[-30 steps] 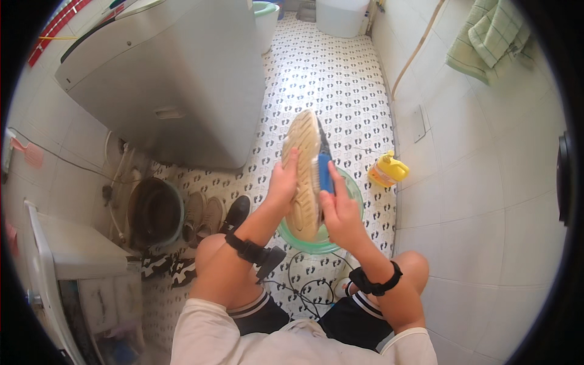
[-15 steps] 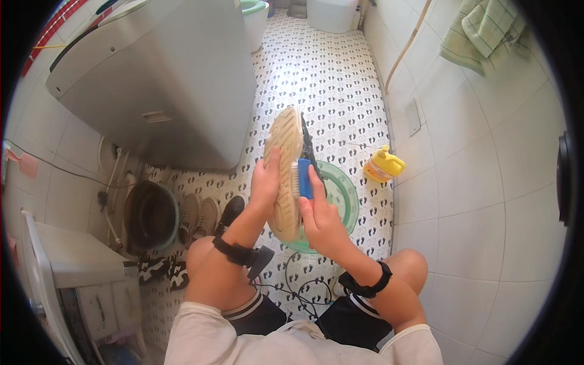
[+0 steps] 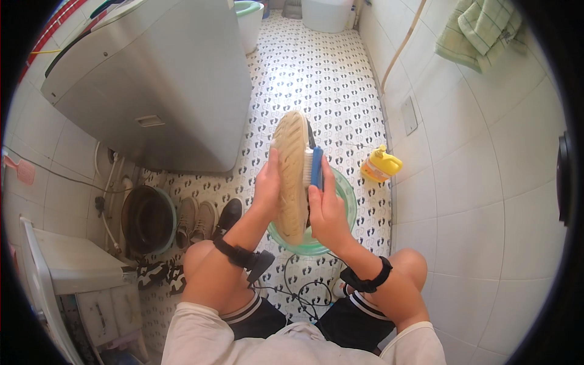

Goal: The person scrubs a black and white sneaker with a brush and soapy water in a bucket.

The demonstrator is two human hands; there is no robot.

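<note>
Upright in front of me is a shoe point(image 3: 291, 176), its tan grooved sole turned toward the left and a sliver of dark upper showing on its right. My left hand point(image 3: 266, 185) grips it from the left side, thumb on the sole. In my right hand point(image 3: 329, 210) is a scrub brush point(image 3: 316, 167) with a blue back and white bristles. The bristles press against the right edge of the sole. Below both hands stands a green basin point(image 3: 348, 213), partly hidden by the shoe and my right hand.
A yellow jug point(image 3: 381, 165) stands right of the basin, near the tiled wall. A grey washing machine point(image 3: 158, 91) fills the upper left. Left of me are a dark tub point(image 3: 148, 219), a pair of shoes point(image 3: 204, 220) and a black shoe point(image 3: 229, 216). Black cables point(image 3: 295, 298) lie between my feet.
The brush has moved up and slightly right along the sole's edge and turned, so its blue back appears narrower. The shoe has rotated slightly, showing less dark upper.
</note>
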